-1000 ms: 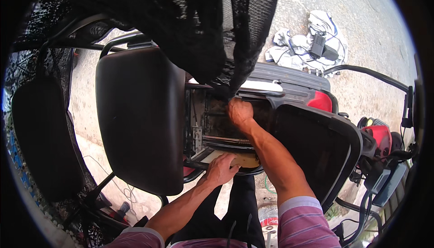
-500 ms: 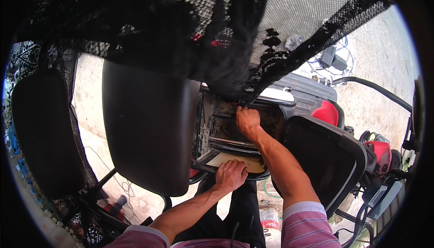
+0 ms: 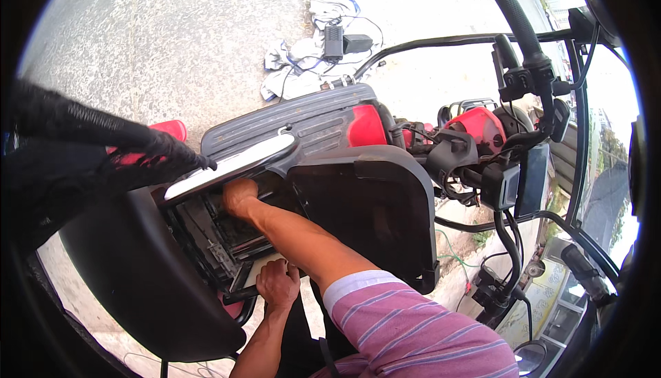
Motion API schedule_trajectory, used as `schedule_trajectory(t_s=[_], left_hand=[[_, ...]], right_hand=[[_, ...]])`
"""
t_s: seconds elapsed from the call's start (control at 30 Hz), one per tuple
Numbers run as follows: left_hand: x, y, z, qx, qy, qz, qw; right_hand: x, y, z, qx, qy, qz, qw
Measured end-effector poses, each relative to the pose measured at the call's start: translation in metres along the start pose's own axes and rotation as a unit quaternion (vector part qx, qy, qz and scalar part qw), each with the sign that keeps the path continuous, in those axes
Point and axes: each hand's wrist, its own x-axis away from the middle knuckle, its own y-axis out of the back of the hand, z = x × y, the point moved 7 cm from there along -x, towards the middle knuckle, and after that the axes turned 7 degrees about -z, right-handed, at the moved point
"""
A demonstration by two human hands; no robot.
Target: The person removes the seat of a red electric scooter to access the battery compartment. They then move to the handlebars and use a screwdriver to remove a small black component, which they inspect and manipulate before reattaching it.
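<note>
An open under-seat compartment (image 3: 210, 240) of a vehicle with handlebars lies in front of me, its black lid (image 3: 365, 213) tipped up on the right. My right hand (image 3: 239, 195) reaches down inside the far part of the compartment, and its fingers are hidden there. At the near side, my left hand (image 3: 279, 285) is closed with its fingers curled over the compartment's rim, next to a pale panel (image 3: 246, 276). A white strip (image 3: 231, 164) runs along the far edge. Left of the opening is a black padded seat (image 3: 144, 288).
Black mesh fabric (image 3: 82, 151) hangs at the left. Beyond the compartment lies a grey ribbed footboard (image 3: 296, 127). Handlebars with a black grip (image 3: 515, 20) and cables stand at the right. A black power adapter (image 3: 333, 43) rests on a white cloth on the ground.
My view has swung right, bringing the handlebars in and shifting the mesh fabric to the left. My right hand is lower in the compartment; my left hand remains at the near rim.
</note>
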Motion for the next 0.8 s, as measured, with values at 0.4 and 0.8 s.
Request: schedule_trajectory(t_s=[0.4, 0.8], left_hand=[[-0.002, 0.005, -0.011, 0.024, -0.030, -0.026, 0.999], [-0.005, -0.001, -0.004, 0.029, -0.017, 0.001, 0.999]], right_hand=[[-0.047, -0.055, -0.039, -0.096, -0.113, 0.059, 0.987], [-0.001, -0.035, -0.012, 0.208, 0.254, -0.136, 0.935]])
